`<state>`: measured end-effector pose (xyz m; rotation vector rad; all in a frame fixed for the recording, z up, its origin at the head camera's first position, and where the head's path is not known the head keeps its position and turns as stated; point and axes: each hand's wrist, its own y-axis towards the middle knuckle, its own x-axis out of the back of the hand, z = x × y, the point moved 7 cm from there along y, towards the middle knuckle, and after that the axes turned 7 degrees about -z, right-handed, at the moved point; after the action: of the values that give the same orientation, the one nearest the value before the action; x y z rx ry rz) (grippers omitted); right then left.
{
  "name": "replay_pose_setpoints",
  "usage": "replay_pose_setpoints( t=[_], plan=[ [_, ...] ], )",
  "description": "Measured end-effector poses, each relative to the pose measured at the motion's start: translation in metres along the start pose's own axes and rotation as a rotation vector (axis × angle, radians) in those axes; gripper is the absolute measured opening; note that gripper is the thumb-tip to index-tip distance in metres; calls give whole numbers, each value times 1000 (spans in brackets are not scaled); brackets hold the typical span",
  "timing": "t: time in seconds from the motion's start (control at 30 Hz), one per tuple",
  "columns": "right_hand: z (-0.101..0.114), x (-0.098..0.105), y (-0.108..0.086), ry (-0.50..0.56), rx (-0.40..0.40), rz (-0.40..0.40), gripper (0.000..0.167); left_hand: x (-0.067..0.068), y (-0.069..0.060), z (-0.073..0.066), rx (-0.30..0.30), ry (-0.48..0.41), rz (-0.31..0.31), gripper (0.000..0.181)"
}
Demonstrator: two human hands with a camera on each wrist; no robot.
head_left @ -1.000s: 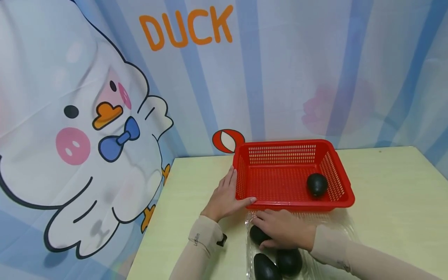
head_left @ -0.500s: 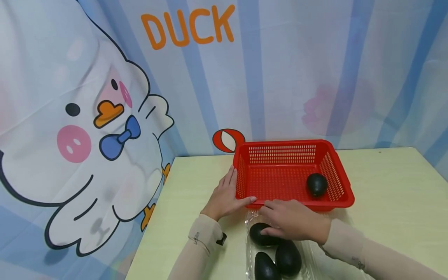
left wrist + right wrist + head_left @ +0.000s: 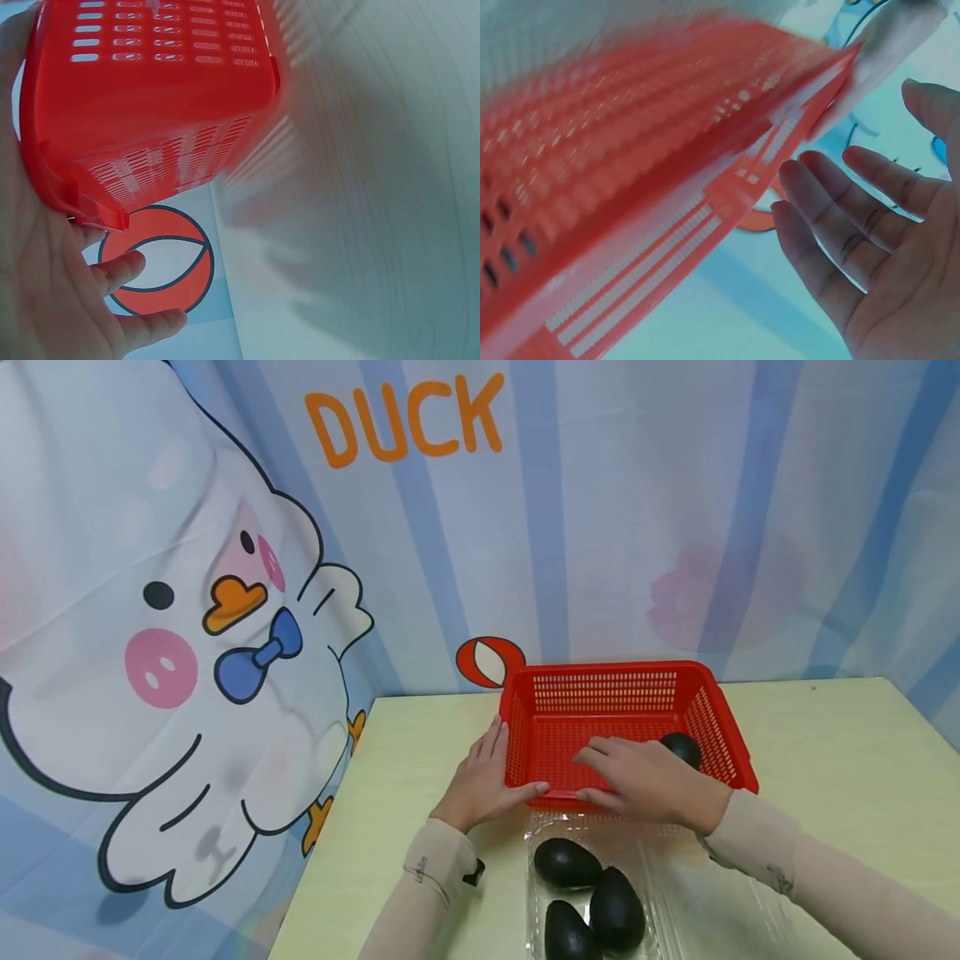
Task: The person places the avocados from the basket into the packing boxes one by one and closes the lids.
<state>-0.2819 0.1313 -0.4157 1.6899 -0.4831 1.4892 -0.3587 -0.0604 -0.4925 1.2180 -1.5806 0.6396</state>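
Observation:
In the head view a red basket holds one dark egg-shaped object at its right side. My left hand rests on the basket's left end, thumb over the front rim; in the left wrist view its palm lies along the red rim. My right hand is above the basket's front part, fingers relaxed and holding nothing. The right wrist view shows that hand beside the blurred basket, palm bare. Several dark egg-shaped objects lie in a clear plastic tray.
The clear tray's lid lies to its right, partly under my right sleeve. A pale yellow table carries everything. Behind it hangs a blue curtain printed with a duck.
My right hand has risen from the dark objects in the tray and moved forward over the basket, with nothing in it. The left hand has stayed on the basket.

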Motion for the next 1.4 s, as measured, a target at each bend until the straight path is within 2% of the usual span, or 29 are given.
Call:
replay_pose_setpoints(
  t=[0.2, 0.43, 0.63, 0.73, 0.83, 0.93, 1.03, 1.17, 1.33, 1.4],
  plan=[
    [-38, -6, 7, -22, -105, 103, 63, 2, -1, 0, 6, 7, 6, 120],
    [-77, -16, 17, -36, -188, 211, 68, 0, -1, 0, 5, 6, 5, 121],
    [-107, -38, 20, -66, -303, 394, 74, -1, -1, 0, 2, 7, 9, 121],
    [-120, -46, 20, -78, -391, 479, 67, -1, -1, 0, -2, 6, 8, 120],
    [-128, -50, 18, -78, -459, 553, 47, 1, -2, -1, -7, -1, 3, 120],
    [-134, -51, 13, -14, -561, 615, 32, 2, -2, -1, -3, -10, 5, 122],
    [-142, -54, 6, 69, -672, 647, 27, 2, -1, 0, 1, -11, 8, 122],
    [-158, -66, -2, 171, -819, 663, 37, 0, 0, 1, -3, -7, 8, 121],
    [-167, -77, -4, 242, -898, 666, 51, -1, -1, 0, -1, -2, 15, 121],
    [-163, -73, -3, 252, -872, 663, 51, 0, -1, 0, -1, 0, 14, 122]
  ],
)
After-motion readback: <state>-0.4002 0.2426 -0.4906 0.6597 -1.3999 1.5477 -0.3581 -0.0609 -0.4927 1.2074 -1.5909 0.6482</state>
